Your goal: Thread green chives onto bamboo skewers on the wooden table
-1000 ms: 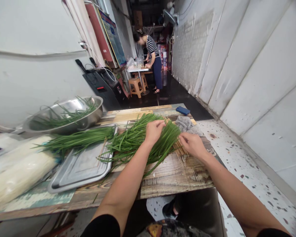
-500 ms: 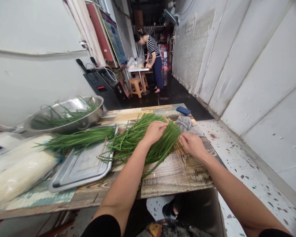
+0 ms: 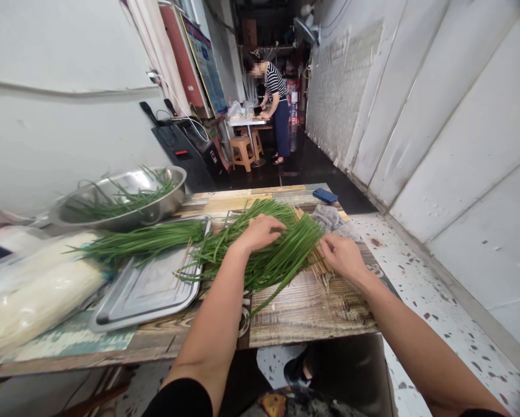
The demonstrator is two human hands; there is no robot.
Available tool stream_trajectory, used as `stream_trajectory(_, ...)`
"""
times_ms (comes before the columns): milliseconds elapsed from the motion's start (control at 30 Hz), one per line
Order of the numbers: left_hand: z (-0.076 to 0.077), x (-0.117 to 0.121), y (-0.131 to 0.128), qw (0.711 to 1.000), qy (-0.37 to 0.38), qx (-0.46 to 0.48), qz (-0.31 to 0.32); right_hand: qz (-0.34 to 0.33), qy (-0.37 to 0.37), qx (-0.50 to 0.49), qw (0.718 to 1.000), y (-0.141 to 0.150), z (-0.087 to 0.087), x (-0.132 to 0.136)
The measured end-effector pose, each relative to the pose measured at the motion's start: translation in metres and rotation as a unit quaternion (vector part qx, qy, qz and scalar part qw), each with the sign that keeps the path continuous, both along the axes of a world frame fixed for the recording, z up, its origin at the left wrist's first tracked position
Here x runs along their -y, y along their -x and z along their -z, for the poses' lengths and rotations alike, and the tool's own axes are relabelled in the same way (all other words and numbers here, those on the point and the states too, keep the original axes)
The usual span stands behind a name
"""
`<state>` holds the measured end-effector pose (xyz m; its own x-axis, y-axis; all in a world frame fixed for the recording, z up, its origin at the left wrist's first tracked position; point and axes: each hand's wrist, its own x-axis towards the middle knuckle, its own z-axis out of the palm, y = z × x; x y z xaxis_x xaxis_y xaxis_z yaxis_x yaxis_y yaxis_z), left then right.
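Observation:
A loose heap of long green garlic chives [image 3: 260, 255] lies on the wooden-patterned table, its evener ends pointing right. My left hand [image 3: 262, 233] rests over the middle of the heap, fingers apart and slightly bent, with nothing gripped. At the right ends of the stalks my right hand [image 3: 342, 255] pinches thumb and fingertips together on chive tips; exactly how many it holds is hidden. Beneath and beside that hand is a bundle of thin bamboo skewers [image 3: 323, 263], partly covered by the chives. Another bunch of chives [image 3: 156, 238] lies across a metal tray [image 3: 145, 298] at the left.
Behind the tray stands a steel bowl [image 3: 164, 197] with more chives. Plastic-wrapped pale food [image 3: 47, 295] lies at the left. A grey cloth [image 3: 328, 217] and a blue box [image 3: 325, 196] sit near the far right corner. A person [image 3: 277, 104] works at a distant table.
My left hand has shifted left over the heap, and its fingers have spread. My right hand stays at the chive ends. The view has turned slightly.

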<state>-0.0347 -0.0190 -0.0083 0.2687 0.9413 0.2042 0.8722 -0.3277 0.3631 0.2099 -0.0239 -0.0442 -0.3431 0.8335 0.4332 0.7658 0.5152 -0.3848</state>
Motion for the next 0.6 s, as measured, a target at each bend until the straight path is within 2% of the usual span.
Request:
stream_trajectory(167,-0.003,-0.001,0.003,0.998,-0.053,0.031,-0.009,0.000,0.000,0.010,1.000,0.000,0.002,-0.002)
stream_trajectory(333,-0.004,-0.003,0.018,0.997,-0.034,0.044,-0.055,-0.001,-0.001,0.015,1.000,-0.001,0.004,-0.003)
stream_trajectory(600,-0.007,0.004,0.033,0.987,0.004,-0.097,-0.129,0.000,0.003,0.014,1.000,-0.001,0.003,-0.003)
